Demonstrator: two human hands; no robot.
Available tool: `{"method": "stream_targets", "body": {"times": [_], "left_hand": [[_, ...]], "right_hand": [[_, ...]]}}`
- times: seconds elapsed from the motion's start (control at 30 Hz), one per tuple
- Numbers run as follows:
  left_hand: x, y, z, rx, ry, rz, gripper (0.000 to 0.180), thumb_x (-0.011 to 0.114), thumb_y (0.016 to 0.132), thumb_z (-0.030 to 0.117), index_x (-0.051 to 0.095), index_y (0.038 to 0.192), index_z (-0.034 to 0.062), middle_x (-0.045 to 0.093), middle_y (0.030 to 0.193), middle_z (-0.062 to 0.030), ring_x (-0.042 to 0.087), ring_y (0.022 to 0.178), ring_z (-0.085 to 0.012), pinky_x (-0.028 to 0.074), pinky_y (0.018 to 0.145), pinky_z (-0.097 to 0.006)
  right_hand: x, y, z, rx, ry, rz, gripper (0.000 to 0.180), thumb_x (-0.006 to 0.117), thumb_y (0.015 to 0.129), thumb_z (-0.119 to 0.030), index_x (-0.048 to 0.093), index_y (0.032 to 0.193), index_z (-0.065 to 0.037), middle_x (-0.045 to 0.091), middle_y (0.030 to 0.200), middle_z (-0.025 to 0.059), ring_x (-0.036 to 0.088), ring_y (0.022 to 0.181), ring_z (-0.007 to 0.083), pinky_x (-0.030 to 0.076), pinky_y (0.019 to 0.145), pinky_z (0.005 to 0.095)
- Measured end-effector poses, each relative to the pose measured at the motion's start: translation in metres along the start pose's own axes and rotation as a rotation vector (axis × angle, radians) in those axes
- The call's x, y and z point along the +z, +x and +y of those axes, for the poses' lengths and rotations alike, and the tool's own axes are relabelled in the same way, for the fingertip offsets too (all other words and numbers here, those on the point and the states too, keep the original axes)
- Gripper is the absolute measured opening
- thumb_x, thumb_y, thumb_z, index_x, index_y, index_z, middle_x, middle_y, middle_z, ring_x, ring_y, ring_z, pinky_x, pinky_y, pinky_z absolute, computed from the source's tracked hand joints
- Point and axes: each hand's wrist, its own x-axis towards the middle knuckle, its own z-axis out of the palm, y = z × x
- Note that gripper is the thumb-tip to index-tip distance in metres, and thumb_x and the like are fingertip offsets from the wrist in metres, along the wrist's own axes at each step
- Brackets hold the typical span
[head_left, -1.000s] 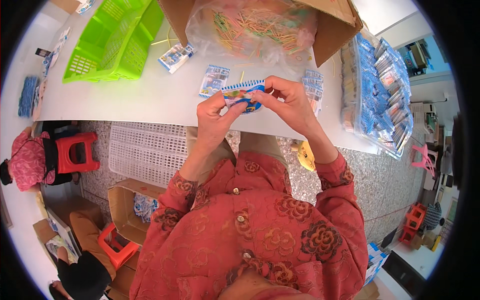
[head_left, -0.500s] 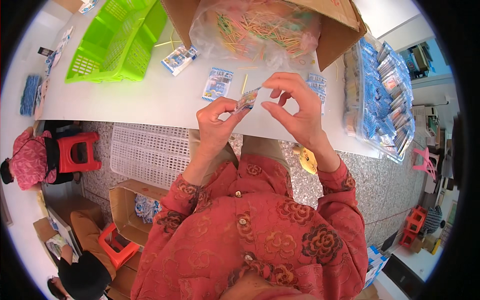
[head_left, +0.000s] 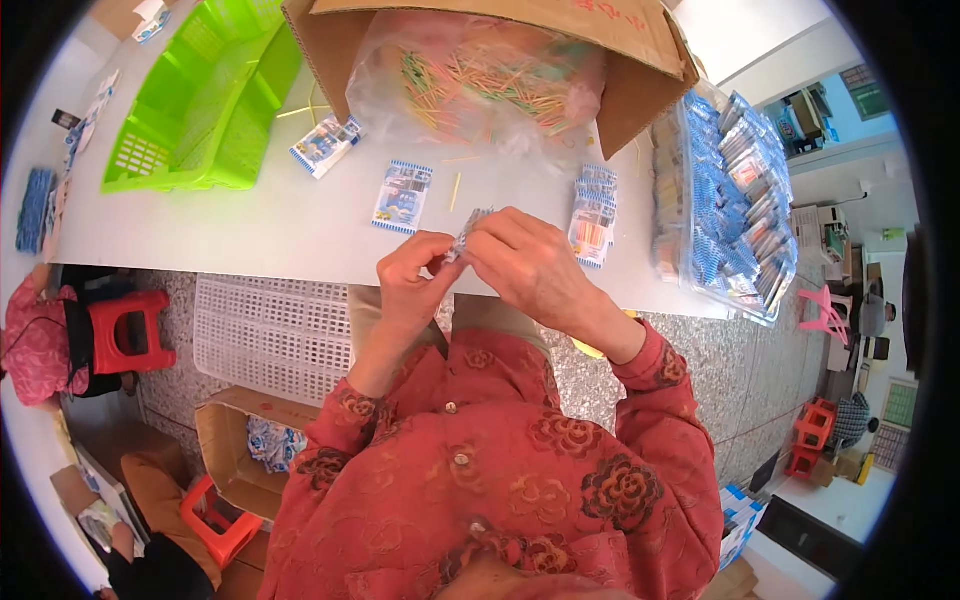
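A small printed packet is held up over the table's near edge, tilted and partly covered by fingers. My left hand pinches its lower left side between thumb and fingers. From the right, my right hand has its fingertips closed on the same packet. Just beyond my hands lies a blue-and-white packet, with a thin yellow stick beside it. Several overlapping packets lie on the table to the right of my right hand. Another packet rests farther left.
A cardboard box on its side holds a clear bag of coloured sticks. The green basket stands left; a clear tub of packets stands right. Below are a white crate, a carton and red stools. Other people sit at left.
My right hand, open and apart before, has moved left and closed on the packet. Its shift uncovers the overlapping packets on the right. The whole view has shifted slightly.
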Motion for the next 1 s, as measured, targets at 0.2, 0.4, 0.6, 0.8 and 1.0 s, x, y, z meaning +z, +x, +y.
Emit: {"method": "stream_targets", "body": {"times": [0.2, 0.4, 0.6, 0.8, 1.0], "left_hand": [[-0.005, 0.004, -0.03, 0.024, -0.002, 0.052, 0.015, 0.068, 0.071, -0.005, 0.065, 0.086, -0.0026, 0.064, 0.079, -0.006, 0.054, 0.063, -0.0089, 0.043, 0.056, -0.021], [-0.024, 0.003, -0.078, -0.181, -0.104, 0.153, 0.019, 0.066, 0.078, -0.003, 0.066, 0.097, -0.0015, 0.065, 0.088, -0.0022, 0.056, 0.076, -0.0071, 0.045, 0.069, -0.022], [-0.026, 0.005, -0.081, -0.297, -0.271, 0.175, 0.017, 0.068, 0.078, -0.003, 0.066, 0.095, -0.002, 0.063, 0.084, 0.0008, 0.053, 0.074, -0.0039, 0.043, 0.064, -0.019], [-0.024, 0.004, -0.087, -0.258, -0.32, 0.14, 0.016, 0.068, 0.077, -0.005, 0.066, 0.093, -0.0029, 0.063, 0.083, 0.0, 0.053, 0.074, -0.0048, 0.044, 0.064, -0.02], [-0.029, 0.002, -0.089, -0.213, -0.179, 0.099, 0.018, 0.066, 0.077, -0.005, 0.066, 0.095, -0.0027, 0.065, 0.088, -0.0027, 0.055, 0.077, -0.008, 0.043, 0.069, -0.023]], "right_hand": [[0.014, 0.013, 0.003, -0.024, 0.135, -0.018, 0.01, 0.067, 0.073, -0.002, 0.059, 0.08, -0.003, 0.059, 0.081, 0.0051, 0.058, 0.072, 0.0198, 0.048, 0.06, 0.0304], [0.034, 0.051, 0.067, 0.46, 0.515, 0.138, 0.014, 0.063, 0.081, -0.007, 0.064, 0.092, 0.001, 0.062, 0.078, 0.0045, 0.057, 0.067, 0.0119, 0.046, 0.058, 0.0264], [0.116, 0.097, 0.166, 0.353, 0.081, -0.029, 0.014, 0.059, 0.08, -0.01, 0.063, 0.087, 0.001, 0.064, 0.075, 0.0118, 0.062, 0.067, 0.0253, 0.049, 0.062, 0.0364], [0.166, 0.134, 0.192, 0.214, -0.25, -0.157, 0.013, 0.058, 0.074, -0.008, 0.065, 0.08, 0.0, 0.065, 0.081, 0.0196, 0.063, 0.074, 0.0367, 0.051, 0.068, 0.0452], [0.174, 0.164, 0.174, 0.334, -0.283, -0.3, 0.017, 0.059, 0.069, -0.005, 0.066, 0.083, 0.002, 0.064, 0.082, 0.0247, 0.063, 0.077, 0.0384, 0.051, 0.07, 0.0455]]}}
